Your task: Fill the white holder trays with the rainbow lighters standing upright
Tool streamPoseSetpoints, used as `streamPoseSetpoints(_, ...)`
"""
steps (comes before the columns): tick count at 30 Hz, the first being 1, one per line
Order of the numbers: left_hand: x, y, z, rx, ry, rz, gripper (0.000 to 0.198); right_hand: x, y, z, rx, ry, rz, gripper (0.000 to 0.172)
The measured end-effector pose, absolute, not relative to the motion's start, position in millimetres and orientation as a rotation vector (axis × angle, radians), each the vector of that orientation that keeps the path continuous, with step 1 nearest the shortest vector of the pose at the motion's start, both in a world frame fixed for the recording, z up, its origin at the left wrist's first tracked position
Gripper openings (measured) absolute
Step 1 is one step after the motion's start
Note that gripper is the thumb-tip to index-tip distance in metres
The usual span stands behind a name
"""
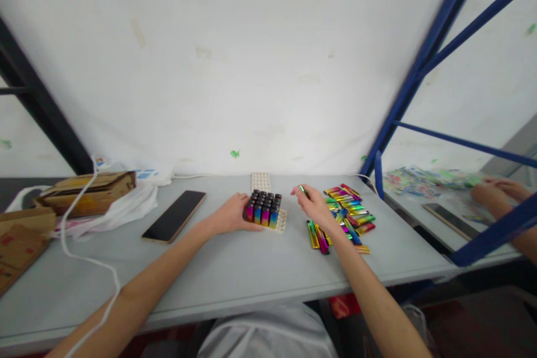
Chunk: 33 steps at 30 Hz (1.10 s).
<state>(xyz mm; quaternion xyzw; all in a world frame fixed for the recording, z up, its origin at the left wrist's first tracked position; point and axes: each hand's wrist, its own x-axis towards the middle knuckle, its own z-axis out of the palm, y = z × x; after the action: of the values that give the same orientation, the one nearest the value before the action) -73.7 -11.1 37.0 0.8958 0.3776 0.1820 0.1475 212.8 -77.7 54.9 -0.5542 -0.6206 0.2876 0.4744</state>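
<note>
Head camera view shows two bare hands working above a grey table (235, 279). The right hand (314, 206) is just left of a loose pile, and its thumb and fingers are pinching one small shiny piece (302, 191), greenish in colour, which looks like a lighter. This piece is slanted: its long axis runs from the near right, inside the fingers, to the far left, where its free end points. Which end is its top, I cannot tell.

The left hand (235, 213) is bent around the left side of a standing group (262, 210) of similar pieces, with the thumb on the near side and the fingers towards the far side. These pieces stand upright in close rows, long axes vertical, dark ends up, the bodies pink, blue and yellow. They are in a white tray (282, 221), whose hollows show at the right.

To the right, the loose pile (346, 215) lies flat. Its near left pieces point mostly near to far, while many others lie more from left to right.

Beyond the standing group is a second white tray (260, 181), near the wall. Left of the left hand lies a phone (175, 216), its long axis going from near left to far right.
</note>
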Motion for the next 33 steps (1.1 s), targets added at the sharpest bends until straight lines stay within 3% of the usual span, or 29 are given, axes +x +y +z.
streamPoseSetpoints(4,-73,-12,36,2.565,1.074,0.53,0.069,216,-80,58,-1.439,-1.561,0.433,0.057)
streamPoseSetpoints(8,-74,-12,37,2.578,1.071,0.514,0.071,217,-80,58,-1.449,-1.538,0.317,0.051)
streamPoseSetpoints(13,-74,-13,38,2.611,1.064,0.511,0.071,221,-77,54,-1.462,-1.58,0.31,0.041)
streamPoseSetpoints(19,-74,-12,37,2.624,1.054,0.547,0.071,219,-76,52,-1.475,-1.682,0.242,0.048)
streamPoseSetpoints(26,-75,-11,34,2.66,1.008,0.559,0.069,217,-71,40,-1.273,-1.869,0.419,0.051)
streamPoseSetpoints(33,-74,-9,34,2.649,1.025,0.558,0.07,218,-72,38,-1.419,-2.051,0.261,0.041)
